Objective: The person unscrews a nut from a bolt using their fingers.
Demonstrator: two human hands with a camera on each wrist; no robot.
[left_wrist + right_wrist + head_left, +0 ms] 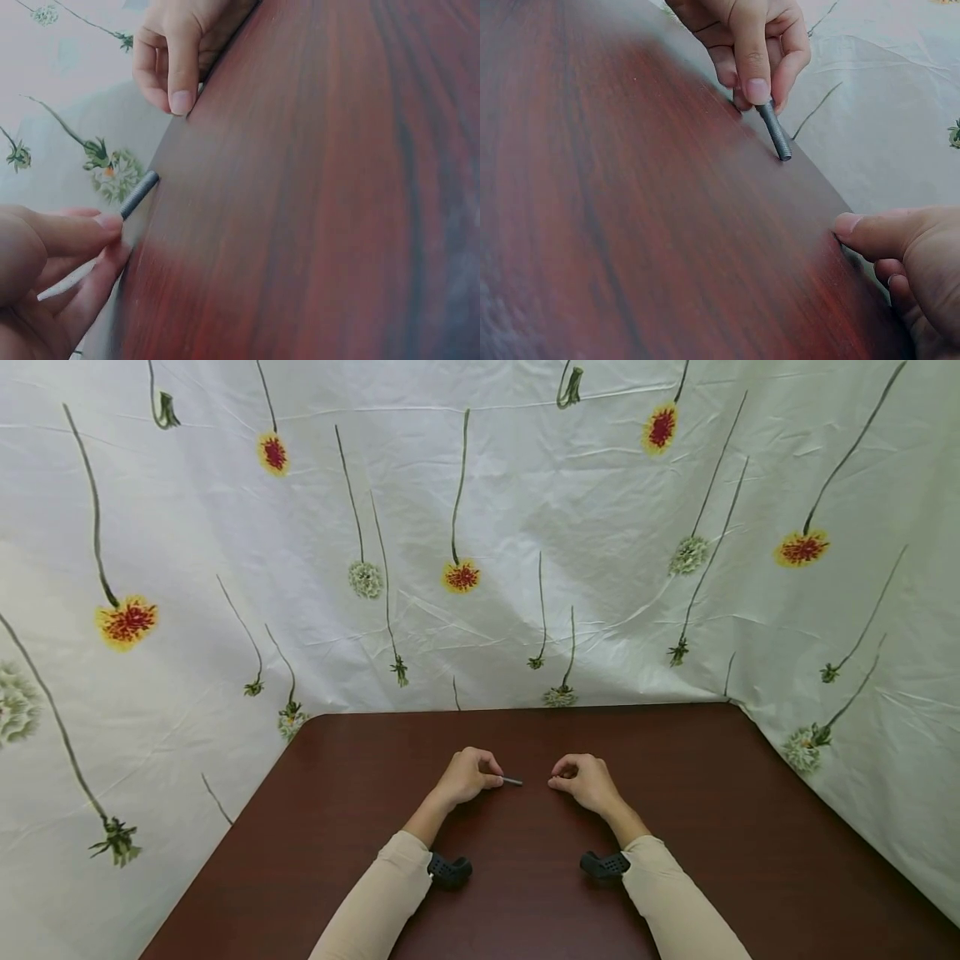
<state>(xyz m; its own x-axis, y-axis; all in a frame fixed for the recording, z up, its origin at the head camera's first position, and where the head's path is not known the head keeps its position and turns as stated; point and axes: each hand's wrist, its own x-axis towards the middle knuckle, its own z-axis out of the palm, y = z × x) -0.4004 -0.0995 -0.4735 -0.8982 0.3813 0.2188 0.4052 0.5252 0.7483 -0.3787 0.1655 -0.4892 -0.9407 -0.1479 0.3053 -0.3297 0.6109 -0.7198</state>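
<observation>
Between thumb and fingertips, my left hand (468, 777) pinches a short grey threaded rod (512, 781). Its free end points toward the right hand, with fine threads showing on the rod (777, 135) in the right wrist view. The other end is hidden in the fingers. Across a small gap, my right hand (588, 783) has its thumb and index finger curled toward each other, close over the table. In the left wrist view the right thumb (181, 97) points down at the tabletop. I cannot tell whether something small sits between those right fingertips.
Both hands work over a dark reddish-brown wooden table (517, 910). A white cloth (600, 527) printed with flowers hangs behind it and along its sides. Each wrist wears a black band-mounted device, the left one (450, 871) and the right one (603, 866), below pale sleeves.
</observation>
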